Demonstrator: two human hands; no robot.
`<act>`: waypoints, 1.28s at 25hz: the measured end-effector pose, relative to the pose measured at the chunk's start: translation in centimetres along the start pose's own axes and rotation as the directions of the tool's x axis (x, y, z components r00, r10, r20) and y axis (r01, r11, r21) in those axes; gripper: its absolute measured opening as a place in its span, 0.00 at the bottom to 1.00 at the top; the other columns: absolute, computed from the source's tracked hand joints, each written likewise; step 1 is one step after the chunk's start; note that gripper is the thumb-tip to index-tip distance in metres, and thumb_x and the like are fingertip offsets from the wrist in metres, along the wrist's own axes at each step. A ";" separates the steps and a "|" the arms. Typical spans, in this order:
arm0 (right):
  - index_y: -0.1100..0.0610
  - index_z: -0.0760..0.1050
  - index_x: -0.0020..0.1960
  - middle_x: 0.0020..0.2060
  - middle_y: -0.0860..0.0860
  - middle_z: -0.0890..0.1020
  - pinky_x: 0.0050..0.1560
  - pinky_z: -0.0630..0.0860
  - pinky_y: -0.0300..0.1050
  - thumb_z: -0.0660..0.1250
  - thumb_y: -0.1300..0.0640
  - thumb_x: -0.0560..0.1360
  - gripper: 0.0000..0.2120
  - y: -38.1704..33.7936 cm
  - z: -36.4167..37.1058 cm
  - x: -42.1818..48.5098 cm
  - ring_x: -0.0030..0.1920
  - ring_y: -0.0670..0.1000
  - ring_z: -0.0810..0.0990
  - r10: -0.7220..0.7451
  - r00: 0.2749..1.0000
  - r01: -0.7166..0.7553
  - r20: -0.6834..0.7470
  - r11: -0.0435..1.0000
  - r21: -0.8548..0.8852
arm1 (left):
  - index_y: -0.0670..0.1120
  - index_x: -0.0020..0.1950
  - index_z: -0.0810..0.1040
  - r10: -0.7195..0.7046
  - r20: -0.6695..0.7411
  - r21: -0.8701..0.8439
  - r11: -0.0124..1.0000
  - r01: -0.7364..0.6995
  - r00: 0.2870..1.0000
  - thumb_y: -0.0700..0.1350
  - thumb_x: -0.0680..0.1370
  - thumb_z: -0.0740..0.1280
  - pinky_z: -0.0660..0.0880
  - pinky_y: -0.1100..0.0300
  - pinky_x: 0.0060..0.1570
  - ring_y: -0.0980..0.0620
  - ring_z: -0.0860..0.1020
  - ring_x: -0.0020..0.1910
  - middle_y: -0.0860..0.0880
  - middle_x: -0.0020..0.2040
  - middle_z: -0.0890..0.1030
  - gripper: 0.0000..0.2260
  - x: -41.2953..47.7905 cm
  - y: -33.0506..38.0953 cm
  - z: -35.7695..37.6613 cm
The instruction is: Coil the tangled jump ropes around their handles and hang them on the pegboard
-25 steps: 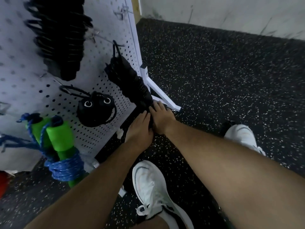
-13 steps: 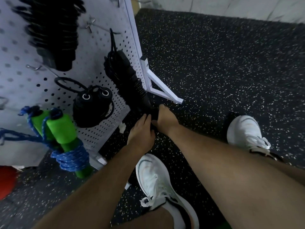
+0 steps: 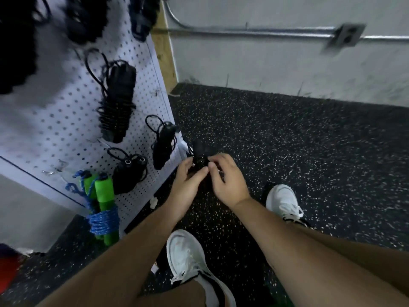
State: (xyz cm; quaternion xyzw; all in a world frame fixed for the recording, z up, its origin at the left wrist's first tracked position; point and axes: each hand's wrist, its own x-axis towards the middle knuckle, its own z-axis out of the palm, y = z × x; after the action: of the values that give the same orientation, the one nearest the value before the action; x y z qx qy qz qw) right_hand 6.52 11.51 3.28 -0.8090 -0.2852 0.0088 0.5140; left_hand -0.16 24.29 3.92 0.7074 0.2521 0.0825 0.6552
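Item: black rope (image 3: 199,155), both hands' fingers (image 3: 199,173) pinching its coiled handles. Advised: keep wraps tight, free a loop, then hang on the pegboard (image 3: 66,120).

Coiled jump ropes (image 3: 117,103) hang on the pegboard (image 3: 55,120).

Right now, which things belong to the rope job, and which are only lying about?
Part of the job:
- black rope bundle, held by the left hand and right hand
- pegboard
- green-handled blue rope, already hung

Only lying about:
- wall outlet box
- conduit pipe
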 end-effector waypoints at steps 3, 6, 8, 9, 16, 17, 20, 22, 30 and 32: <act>0.56 0.77 0.62 0.57 0.46 0.78 0.64 0.73 0.38 0.61 0.62 0.81 0.12 -2.9 -2.0 1.0 0.59 0.40 0.76 -0.003 0.994 0.018 -0.110 0.991 0.132 | 0.53 0.66 0.71 0.108 -0.069 0.047 0.993 -0.105 0.992 0.45 0.76 0.76 0.73 0.72 0.52 0.65 0.77 0.58 0.60 0.60 0.76 0.22 -0.9 4.3 -0.1; 0.51 0.76 0.62 0.56 0.45 0.77 0.63 0.74 0.38 0.65 0.64 0.78 0.15 -4.8 -2.7 2.2 0.58 0.41 0.78 0.064 0.988 -0.027 -0.140 0.967 0.255 | 0.51 0.70 0.71 0.140 -0.066 0.108 0.985 -0.132 0.988 0.42 0.78 0.73 0.74 0.70 0.53 0.66 0.75 0.58 0.59 0.61 0.76 0.22 -0.7 7.1 -1.2; 0.48 0.73 0.65 0.57 0.44 0.76 0.60 0.74 0.34 0.68 0.59 0.78 0.17 -6.1 -2.6 2.9 0.56 0.40 0.77 0.147 0.987 -0.118 -0.067 0.939 0.325 | 0.51 0.70 0.72 0.144 -0.075 0.109 0.985 -0.136 0.987 0.42 0.79 0.71 0.77 0.57 0.62 0.60 0.78 0.60 0.57 0.62 0.78 0.21 -0.5 8.4 -2.1; 0.46 0.72 0.66 0.57 0.44 0.78 0.58 0.75 0.35 0.69 0.58 0.78 0.18 -6.8 -2.3 3.2 0.55 0.40 0.78 0.215 0.977 -0.194 -0.006 0.891 0.410 | 0.52 0.70 0.72 0.147 -0.070 0.121 0.983 -0.138 0.987 0.43 0.80 0.69 0.77 0.52 0.64 0.58 0.78 0.60 0.57 0.62 0.79 0.20 -0.6 9.2 -2.3; 0.47 0.69 0.69 0.53 0.45 0.81 0.49 0.80 0.36 0.71 0.57 0.77 0.23 -8.8 0.0 6.9 0.50 0.41 0.82 0.343 0.939 -0.258 -0.029 0.755 0.603 | 0.53 0.69 0.72 0.372 -0.066 0.458 0.835 -0.303 0.926 0.49 0.82 0.63 0.74 0.51 0.67 0.58 0.74 0.65 0.54 0.65 0.73 0.15 1.7 11.0 -3.8; 0.47 0.69 0.69 0.54 0.46 0.81 0.52 0.80 0.40 0.71 0.57 0.77 0.23 -8.7 0.4 7.2 0.51 0.42 0.82 0.347 0.936 -0.246 -0.053 0.758 0.604 | 0.52 0.68 0.73 0.406 -0.051 0.502 0.800 -0.328 0.913 0.47 0.83 0.63 0.73 0.53 0.67 0.58 0.73 0.65 0.55 0.65 0.72 0.14 1.9 11.2 -3.7; 0.48 0.68 0.71 0.56 0.47 0.80 0.52 0.80 0.40 0.71 0.57 0.77 0.25 -8.6 1.1 8.0 0.51 0.43 0.82 0.350 0.931 -0.222 -0.102 0.765 0.604 | 0.49 0.69 0.72 0.459 -0.005 0.559 0.738 -0.378 0.888 0.44 0.84 0.60 0.69 0.58 0.70 0.58 0.70 0.67 0.55 0.66 0.70 0.14 2.3 11.7 -3.4; 0.49 0.66 0.73 0.59 0.48 0.79 0.55 0.80 0.41 0.71 0.56 0.77 0.27 -8.5 1.8 8.9 0.54 0.43 0.81 0.341 0.936 -0.224 -0.086 0.769 0.599 | 0.48 0.71 0.71 0.449 -0.002 0.570 0.734 -0.368 0.894 0.44 0.85 0.59 0.66 0.63 0.68 0.58 0.68 0.68 0.53 0.69 0.69 0.15 3.0 11.6 -3.6; 0.53 0.56 0.80 0.75 0.53 0.64 0.61 0.67 0.36 0.63 0.62 0.80 0.32 -7.1 3.1 9.9 0.68 0.51 0.72 0.126 0.990 -0.131 0.057 0.987 0.097 | 0.51 0.79 0.61 0.251 0.148 0.680 0.677 -0.283 0.957 0.43 0.81 0.57 0.62 0.56 0.74 0.58 0.65 0.72 0.55 0.75 0.65 0.25 5.9 8.3 -5.3; 0.52 0.55 0.80 0.76 0.52 0.63 0.63 0.71 0.43 0.62 0.63 0.79 0.32 -6.3 3.2 9.6 0.69 0.52 0.72 0.072 0.994 -0.074 0.077 0.997 0.022 | 0.54 0.80 0.58 0.220 0.177 0.693 0.664 -0.281 0.959 0.48 0.80 0.56 0.63 0.48 0.76 0.54 0.63 0.76 0.52 0.78 0.63 0.27 6.4 7.3 -5.5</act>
State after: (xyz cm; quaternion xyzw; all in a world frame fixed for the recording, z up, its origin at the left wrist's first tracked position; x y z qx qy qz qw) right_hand 10.69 20.66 9.72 -0.8114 -0.2747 0.0620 0.5121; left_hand 4.70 32.03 10.32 0.9356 0.1389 0.0402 0.3222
